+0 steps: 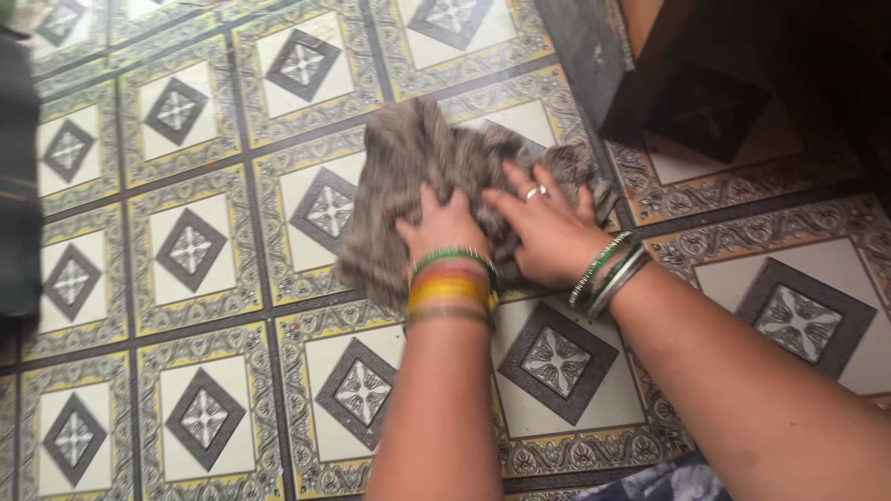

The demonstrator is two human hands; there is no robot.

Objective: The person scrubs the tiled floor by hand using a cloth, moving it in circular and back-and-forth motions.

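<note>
Both hands down on a crumpled grey-brown cloth (436, 186) spread over the patterned tile floor (195, 278), near the foot of a dark wooden piece of furniture (668, 83): left hand (445, 227) pressed flat on its near edge with fingers curled into the fabric, right hand (548, 227) laid open and splayed across the bunched middle, ring and bangles showing. Seemingly midway through wiping, judging by the cloth wadded under the palms; no telling from this view which tiles are already done.
</note>
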